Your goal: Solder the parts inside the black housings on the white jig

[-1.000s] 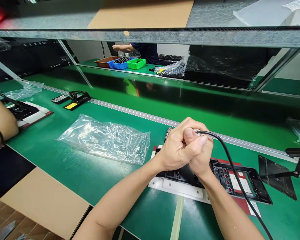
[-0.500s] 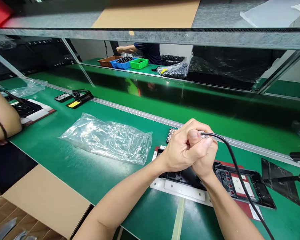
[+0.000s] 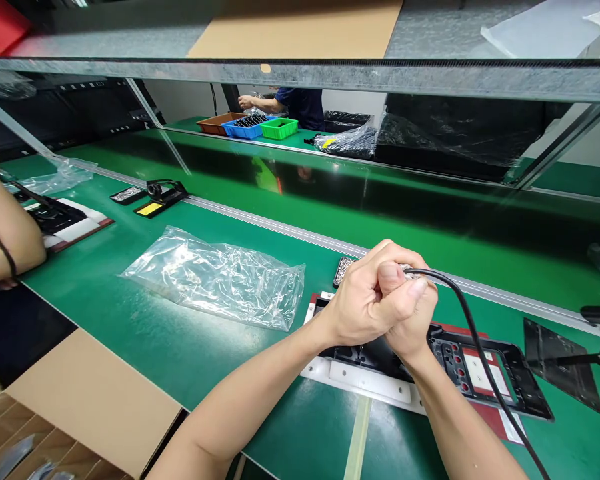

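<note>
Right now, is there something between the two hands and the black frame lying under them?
Nothing visible does. Left hand and right hand are clasped together around a corded tool, directly above the black frame; the tool's tip is hidden.

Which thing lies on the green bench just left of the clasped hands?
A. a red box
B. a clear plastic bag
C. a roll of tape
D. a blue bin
B: a crumpled clear plastic bag lies flat on the bench to the left of the left hand, which is wrapped with the right hand around a tool with a black cable.
</note>
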A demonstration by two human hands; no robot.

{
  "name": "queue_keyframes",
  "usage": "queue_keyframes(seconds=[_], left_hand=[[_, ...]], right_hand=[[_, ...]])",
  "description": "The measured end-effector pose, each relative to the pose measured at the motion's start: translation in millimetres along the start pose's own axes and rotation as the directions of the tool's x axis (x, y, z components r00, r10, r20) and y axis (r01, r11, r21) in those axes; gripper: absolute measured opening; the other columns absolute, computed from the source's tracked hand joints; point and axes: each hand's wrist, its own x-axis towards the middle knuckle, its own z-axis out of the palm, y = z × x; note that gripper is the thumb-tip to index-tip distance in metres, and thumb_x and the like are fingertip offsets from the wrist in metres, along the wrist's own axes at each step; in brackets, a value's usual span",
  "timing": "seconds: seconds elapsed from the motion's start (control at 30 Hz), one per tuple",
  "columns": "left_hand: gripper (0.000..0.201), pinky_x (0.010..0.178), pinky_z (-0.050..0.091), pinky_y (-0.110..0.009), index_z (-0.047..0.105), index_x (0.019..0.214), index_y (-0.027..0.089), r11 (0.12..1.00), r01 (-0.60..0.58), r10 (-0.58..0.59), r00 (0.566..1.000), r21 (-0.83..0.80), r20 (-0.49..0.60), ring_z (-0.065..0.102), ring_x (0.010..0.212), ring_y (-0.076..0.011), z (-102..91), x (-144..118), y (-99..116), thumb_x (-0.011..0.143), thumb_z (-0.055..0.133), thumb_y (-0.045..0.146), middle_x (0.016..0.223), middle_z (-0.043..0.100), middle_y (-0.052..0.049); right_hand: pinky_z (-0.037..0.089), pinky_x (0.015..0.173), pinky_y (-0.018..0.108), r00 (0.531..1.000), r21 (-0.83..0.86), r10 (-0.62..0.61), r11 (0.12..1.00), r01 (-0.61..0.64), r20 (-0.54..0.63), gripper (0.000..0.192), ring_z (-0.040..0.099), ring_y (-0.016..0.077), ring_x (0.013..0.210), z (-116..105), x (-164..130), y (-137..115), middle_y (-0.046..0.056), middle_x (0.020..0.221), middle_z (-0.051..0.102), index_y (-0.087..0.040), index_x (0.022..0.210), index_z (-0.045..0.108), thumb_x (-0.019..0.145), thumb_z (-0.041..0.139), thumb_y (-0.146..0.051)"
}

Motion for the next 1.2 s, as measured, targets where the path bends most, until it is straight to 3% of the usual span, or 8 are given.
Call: queue_keyframes(seconds=[0.33, 0.47, 1.2], left_hand=[[0.020, 0.084, 0.053, -0.035, 0.065, 0.104, 0.016, 1.000, -0.006, 0.006, 1.000, -0.023, -0.001, 0.063, 0.092, -0.0202, 0.8, 0.1, -1.3, 0.103, 0.061, 0.037, 0.101, 0.067, -0.007], [0.019, 0.085, 0.053, -0.035, 0.065, 0.106, 0.016, 0.999, 0.011, -0.011, 1.000, -0.039, 0.004, 0.063, 0.093, -0.0200, 0.2, -0.9, -1.1, 0.102, 0.062, 0.035, 0.103, 0.067, -0.007], [0.020, 0.085, 0.053, -0.035, 0.065, 0.106, 0.017, 0.999, 0.026, -0.026, 1.000, -0.030, 0.006, 0.063, 0.093, -0.0202, 0.2, -1.4, -0.8, 0.102, 0.061, 0.036, 0.103, 0.067, -0.007]], right_hand=[[0.040, 0.062, 0.030, 1.000, -0.018, -0.007, 1.000, 0.007, -0.001, 0.044, 0.037, 0.0131, 0.060, -0.9, 0.2, -0.8, -0.004, 0.063, 0.030, -0.021, 0.068, 0.043, 0.102, 0.066, -0.035], [0.042, 0.062, 0.030, 1.000, -0.011, -0.003, 1.000, 0.003, -0.004, 0.048, 0.035, 0.0124, 0.059, -2.0, -1.2, 1.6, -0.005, 0.063, 0.029, -0.022, 0.066, 0.036, 0.101, 0.067, -0.031], [0.043, 0.063, 0.031, 1.000, -0.034, -0.009, 0.999, 0.009, -0.006, 0.048, 0.026, 0.0110, 0.057, -2.2, -1.7, 3.2, -0.005, 0.064, 0.029, -0.022, 0.065, 0.036, 0.101, 0.067, -0.032]])
